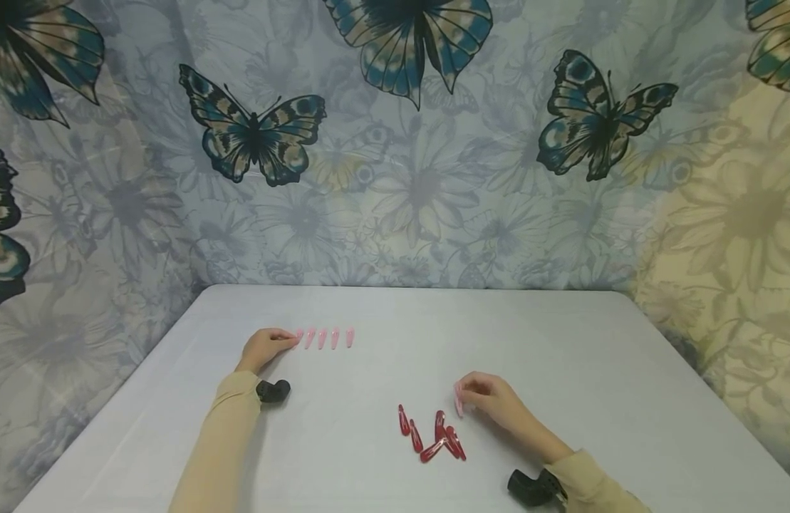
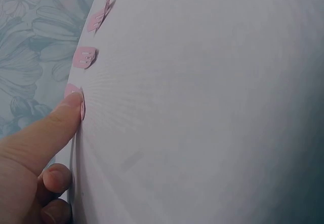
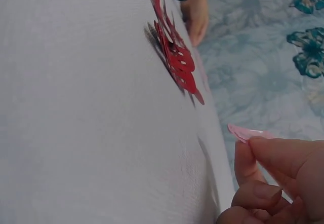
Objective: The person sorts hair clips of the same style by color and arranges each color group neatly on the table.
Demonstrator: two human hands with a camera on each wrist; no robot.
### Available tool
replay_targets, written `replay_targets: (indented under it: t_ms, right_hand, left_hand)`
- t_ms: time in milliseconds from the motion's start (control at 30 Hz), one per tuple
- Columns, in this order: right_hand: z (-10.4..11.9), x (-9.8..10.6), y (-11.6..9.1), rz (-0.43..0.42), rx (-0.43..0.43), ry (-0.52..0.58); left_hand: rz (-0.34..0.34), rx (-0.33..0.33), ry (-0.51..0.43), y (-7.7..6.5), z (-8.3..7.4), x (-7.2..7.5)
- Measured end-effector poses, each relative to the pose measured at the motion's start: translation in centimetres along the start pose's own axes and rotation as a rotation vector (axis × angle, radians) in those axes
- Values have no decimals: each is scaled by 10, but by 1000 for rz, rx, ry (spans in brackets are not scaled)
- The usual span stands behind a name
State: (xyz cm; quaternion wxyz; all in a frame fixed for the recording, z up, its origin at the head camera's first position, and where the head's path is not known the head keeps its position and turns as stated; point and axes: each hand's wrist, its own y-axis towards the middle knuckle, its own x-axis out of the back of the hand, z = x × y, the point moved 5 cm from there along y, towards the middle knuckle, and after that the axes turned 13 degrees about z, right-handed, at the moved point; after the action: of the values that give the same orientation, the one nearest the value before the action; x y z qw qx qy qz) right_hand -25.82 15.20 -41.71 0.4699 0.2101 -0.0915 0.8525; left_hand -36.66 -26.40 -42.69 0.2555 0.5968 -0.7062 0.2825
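At one o'clock, your right hand pinched a pink clip; at eleven, your left hand touched the end clip, its pinch unclear. Both seemed light, stiff, slick, best held by the edges.

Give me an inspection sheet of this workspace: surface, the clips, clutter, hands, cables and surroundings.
Surface: white table, rounded far corners, no spill seen.
Job's things: a row of five pink clips on the left, counting the leftmost at the fingertips; a loose group of red clips nearer the viewer, some overlapping.
Clutter: nothing seen.
Left hand: touches the leftmost clip of the row; whether it pinches or only presses it is unclear.
Right hand: pinches a single pink clip beside the red group.
Cables: nothing seen.
Surroundings: patterned backdrop with butterflies and flowers behind the table.
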Motion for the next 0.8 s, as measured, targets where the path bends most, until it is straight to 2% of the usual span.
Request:
replay_targets:
  t_ms: [200, 333, 433, 567, 800]
  right_hand:
    - [4, 7, 11, 18, -36, 17]
    - [8, 9, 23, 76, -58, 43]
    - [10, 10, 33, 105, -69, -6]
    - [16, 10, 46, 100, -69, -125]
    - [25, 9, 69, 79, -85, -207]
  left_hand:
    - [10, -4, -7, 4, 6, -1]
    - [-2, -1, -6, 6, 9, 0]
    - [-1, 1, -3, 6, 10, 0]
    - [3, -10, 11, 6, 10, 1]
    - [-2, -24, 17, 7, 10, 0]
